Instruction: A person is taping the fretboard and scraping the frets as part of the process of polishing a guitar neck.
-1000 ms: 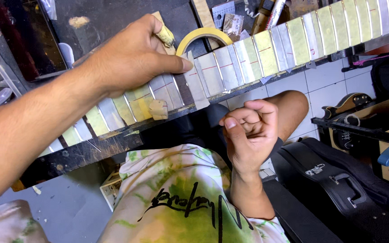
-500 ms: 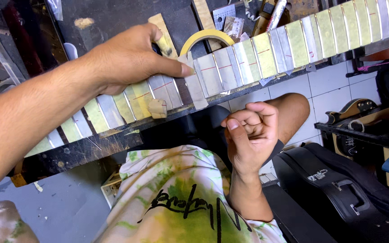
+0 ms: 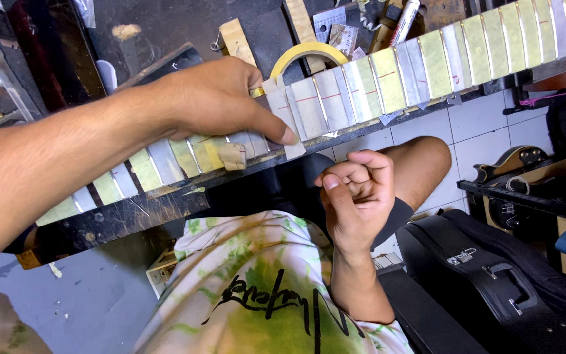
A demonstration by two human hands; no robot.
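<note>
Pressed flat, left hand [image 3: 214, 98] pins the taped fretboard [image 3: 335, 98], running lower-left to upper-right; right hand [image 3: 355, 193] fisted, empty.

I see white floor tiles [image 3: 492, 141] under a dark, cluttered workbench [image 3: 165, 26]. A black instrument case [image 3: 492, 288] lies at my right

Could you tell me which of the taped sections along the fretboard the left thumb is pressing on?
The pale masked section just below the tape roll: the left hand has its thumb tip on it; the others lie untouched.
</note>
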